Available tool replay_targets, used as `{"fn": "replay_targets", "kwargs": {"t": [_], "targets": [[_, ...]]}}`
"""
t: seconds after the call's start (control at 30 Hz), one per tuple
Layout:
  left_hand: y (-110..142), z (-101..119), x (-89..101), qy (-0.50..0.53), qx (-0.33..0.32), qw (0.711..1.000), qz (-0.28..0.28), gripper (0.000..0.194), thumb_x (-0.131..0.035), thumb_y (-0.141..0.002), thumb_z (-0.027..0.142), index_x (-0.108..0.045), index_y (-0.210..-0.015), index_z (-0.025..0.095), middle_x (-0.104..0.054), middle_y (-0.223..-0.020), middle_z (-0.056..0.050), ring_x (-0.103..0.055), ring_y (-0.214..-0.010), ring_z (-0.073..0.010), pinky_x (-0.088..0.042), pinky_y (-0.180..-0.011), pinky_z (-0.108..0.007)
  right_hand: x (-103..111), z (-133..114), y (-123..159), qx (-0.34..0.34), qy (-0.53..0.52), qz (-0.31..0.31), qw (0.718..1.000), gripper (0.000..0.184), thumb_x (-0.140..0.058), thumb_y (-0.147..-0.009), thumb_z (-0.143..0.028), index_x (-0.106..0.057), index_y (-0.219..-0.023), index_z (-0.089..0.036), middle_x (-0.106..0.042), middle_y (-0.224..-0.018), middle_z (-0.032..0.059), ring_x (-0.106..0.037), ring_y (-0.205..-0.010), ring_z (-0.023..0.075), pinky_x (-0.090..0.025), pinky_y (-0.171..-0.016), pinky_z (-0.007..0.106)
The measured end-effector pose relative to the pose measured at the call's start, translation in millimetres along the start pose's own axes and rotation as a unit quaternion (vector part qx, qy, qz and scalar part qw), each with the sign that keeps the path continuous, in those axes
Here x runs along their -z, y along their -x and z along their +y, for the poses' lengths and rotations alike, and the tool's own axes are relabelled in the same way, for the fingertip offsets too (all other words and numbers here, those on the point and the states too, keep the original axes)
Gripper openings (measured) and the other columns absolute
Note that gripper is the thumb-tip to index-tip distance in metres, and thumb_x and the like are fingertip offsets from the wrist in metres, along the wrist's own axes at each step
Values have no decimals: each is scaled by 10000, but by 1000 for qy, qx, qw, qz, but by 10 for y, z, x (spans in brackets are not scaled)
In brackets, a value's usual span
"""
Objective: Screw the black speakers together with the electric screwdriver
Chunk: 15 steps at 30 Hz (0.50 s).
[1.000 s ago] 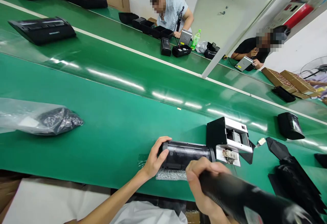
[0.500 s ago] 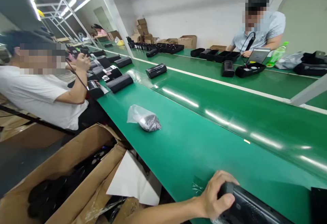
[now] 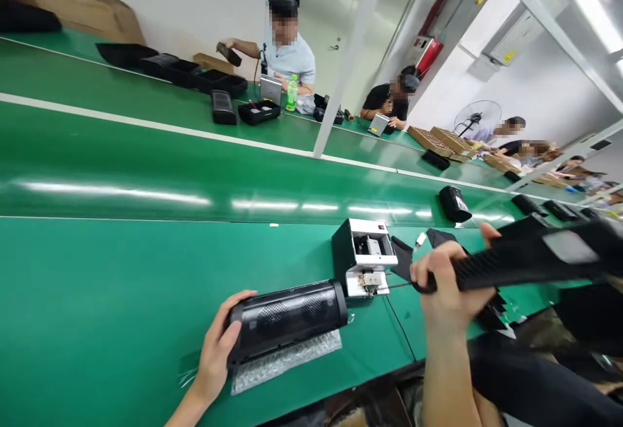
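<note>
My left hand [image 3: 217, 342] is wrapped round the left end of a black speaker housing [image 3: 292, 315], a long rounded case with perforated patches. Beneath it, a sheet of bubble wrap [image 3: 287, 363] lies on the green table. My right hand [image 3: 450, 281] grips an electric screwdriver [image 3: 523, 258], a long black tool with a ribbed body, blurred toward its rear. Its thin bit [image 3: 400, 285] points left at the front of a black-and-white screw feeder [image 3: 370, 255]. Whether a screw sits on the tip is too small to tell.
Green table [image 3: 121, 297] extends left. A cable [image 3: 402, 328] runs from the feeder to the near edge. Another black housing [image 3: 454, 204] stands behind my right hand. Across the bench, a person [image 3: 292, 57] holds a black case beside a green bottle [image 3: 291, 93]. A white post [image 3: 341, 70] rises there.
My view has swung right, bringing the feeder and my right hand with the screwdriver into sight. My left hand still holds the housing's end.
</note>
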<state>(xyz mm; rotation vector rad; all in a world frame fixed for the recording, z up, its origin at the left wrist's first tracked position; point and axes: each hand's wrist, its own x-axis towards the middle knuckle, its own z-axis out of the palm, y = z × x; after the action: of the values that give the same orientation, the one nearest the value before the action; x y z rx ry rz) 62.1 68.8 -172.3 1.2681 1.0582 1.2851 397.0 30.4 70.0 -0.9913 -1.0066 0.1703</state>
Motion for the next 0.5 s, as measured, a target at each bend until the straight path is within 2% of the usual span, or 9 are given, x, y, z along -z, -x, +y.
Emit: {"fn": "replay_targets", "kwargs": {"t": [0.1,0.2,0.27,0.37,0.5], "targets": [[13,-4,6,-13,3,1000,12,543,-647,-1038,700,-779,-1326,259,-796,-1421,-80,-723,-1329,-350,-558,-1138,-400,1,330,-166,-21,4,-4,1000,630,-925,-959,-312,-555,-1467,-326,-611,-696,-144,-499,-392,106,-489,-434,252],[7,19,4,-29,10,999,17,576,-633,-1024,724,-770,-1314,245,-800,-1415,-93,-731,-1319,-364,-572,-1129,-423,29,606,-73,-40,3,3,999,584,-918,-960,-307,-569,-1429,-303,-593,-684,-149,-496,-399,100,-469,-430,237],[-5,40,-1,-33,12,999,12,585,-628,-1020,728,-765,-1307,237,-799,-1408,-102,-725,-1327,-380,-569,-1148,-455,55,692,16,-54,2,1,999,577,-919,-957,-294,-573,-1419,-297,-582,-665,-152,-488,-403,99,-463,-432,233],[-15,72,-15,-27,7,1000,6,566,-633,-1029,711,-760,-1309,235,-795,-1400,-101,-713,-1343,-388,-549,-1184,-486,88,633,147,-94,-3,-21,995,590,-931,-938,-252,-592,-1419,-293,-582,-651,-144,-490,-405,109,-466,-433,244],[12,132,-56,-15,-5,1000,-5,551,-625,-1052,692,-766,-1312,228,-791,-1384,-104,-711,-1332,-374,-538,-1195,-487,-21,206,457,-139,-41,-42,989,601,-923,-920,-237,-635,-1437,-343,-560,-632,-143,-428,-356,104,-414,-377,245]]}}
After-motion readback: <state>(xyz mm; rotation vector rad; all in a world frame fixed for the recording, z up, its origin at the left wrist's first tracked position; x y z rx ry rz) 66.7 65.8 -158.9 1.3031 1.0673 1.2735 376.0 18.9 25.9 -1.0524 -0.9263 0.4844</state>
